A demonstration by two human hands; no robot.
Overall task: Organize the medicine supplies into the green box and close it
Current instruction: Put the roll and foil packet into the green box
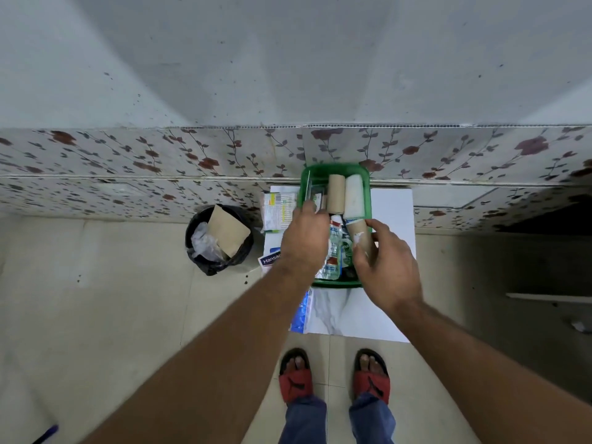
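1. R hand (389, 267) grip: fingers curled round a brown roll (360, 237), long axis running away from the person, low in the green box (336, 169).
2. L hand (306, 238) grip: fingertips at box's left wall; held item unclear.
3. Beyond the grips: two rolls fill the far end; sachets between hands.
4. Left of L grip, packets (277, 208) wait on tabletop (392, 206); L hand nearer. No lid seen.

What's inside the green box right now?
The green box holds a tan bandage roll, a white roll, another tan roll and a Dettol bottle. Both hands cover the rest.
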